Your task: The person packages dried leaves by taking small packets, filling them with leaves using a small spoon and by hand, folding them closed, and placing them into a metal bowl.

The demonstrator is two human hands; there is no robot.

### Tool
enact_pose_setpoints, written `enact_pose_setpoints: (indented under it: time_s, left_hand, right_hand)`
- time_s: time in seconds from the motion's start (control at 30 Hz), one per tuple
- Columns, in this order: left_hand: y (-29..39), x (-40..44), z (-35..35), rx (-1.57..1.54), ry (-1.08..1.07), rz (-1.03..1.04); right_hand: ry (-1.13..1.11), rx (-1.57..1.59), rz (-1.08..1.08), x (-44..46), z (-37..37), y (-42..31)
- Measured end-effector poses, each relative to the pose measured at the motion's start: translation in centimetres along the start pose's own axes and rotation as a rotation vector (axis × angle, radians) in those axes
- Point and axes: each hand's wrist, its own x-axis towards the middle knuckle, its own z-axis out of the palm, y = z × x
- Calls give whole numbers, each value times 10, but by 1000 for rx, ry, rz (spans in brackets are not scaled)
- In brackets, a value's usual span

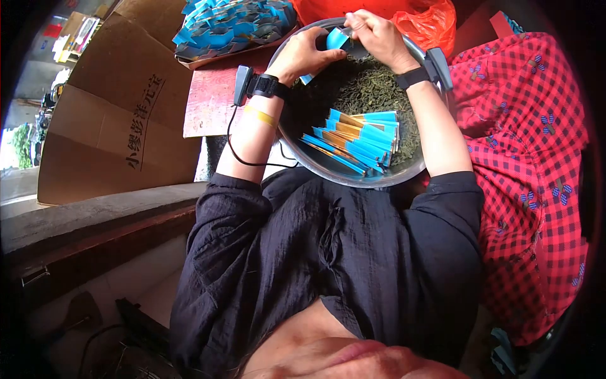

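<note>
Over the far side of a metal basin (379,185) my left hand (305,55) holds a small blue packet (337,39) between thumb and fingers. My right hand (380,39) is at the packet's right side, fingers pinched together; what they hold, if anything, is too small to name. Dark dried leaves (366,88) lie in the basin below both hands. Several flat blue and gold packets (356,140) are fanned out on the leaves at the near side. Part of another blue piece (307,79) shows under my left hand.
A box (237,57) heaped with blue packets (230,28) stands beyond a red board (211,104). On the left is a large cardboard box (113,107). An orange-red plastic bag (429,22) lies behind the basin, and red checkered cloth (524,139) is at right.
</note>
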Motion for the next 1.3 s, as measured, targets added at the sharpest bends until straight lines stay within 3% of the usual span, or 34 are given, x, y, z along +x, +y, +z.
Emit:
enact_pose_setpoints:
  time_s: [0.07, 0.17, 0.23, 0.4, 0.47, 0.53, 0.63, 0.73, 0.8, 0.87, 0.9, 0.97, 1.0, 1.07, 1.3]
  left_hand:
    - [6, -2, -2, -70, -65, -84]
    - [3, 0, -2, -26, -30, -50]
    - [5, -1, -3, -39, -37, -62]
    - [9, -2, -5, -57, -51, -89]
    - [6, -1, -3, -52, -25, -67]
    - [6, -1, -4, -66, -29, -84]
    - [7, -2, -5, -75, -26, -95]
    - [3, 0, -2, -64, 4, -71]
    - [-10, 4, 2, -58, 32, -59]
    - [-27, 11, 8, 93, 205, 251]
    - [-23, 9, 7, 92, 205, 250]
    - [-8, 4, 1, 7, 92, 25]
    - [-4, 3, -1, 6, 96, 23]
    - [1, 1, -3, -52, 13, -74]
    - [-2, 1, 0, -65, -13, -64]
  right_hand:
    - [38, -98, -48, -3, -3, -16]
    - [93, -262, -112, 1, -11, -23]
    - [286, -283, -303, 5, -17, -25]
    - [381, -369, -63, 3, -19, -16]
    - [180, -353, 120, 2, -19, 4]
    - [89, -398, 147, 0, -11, 21]
    - [-220, -480, 221, -7, 5, 27]
    - [-419, -155, 236, -10, 21, 38]
    - [-406, -140, 293, -12, 29, 43]
    - [-453, -76, 321, -9, 29, 44]
    - [-455, -77, 321, -8, 26, 41]
    - [-400, 86, 530, -2, 10, 27]
    - [-371, 168, 633, -1, 6, 25]
    - [-247, 194, 562, 0, -5, 34]
    - [115, 213, 421, 12, -28, 67]
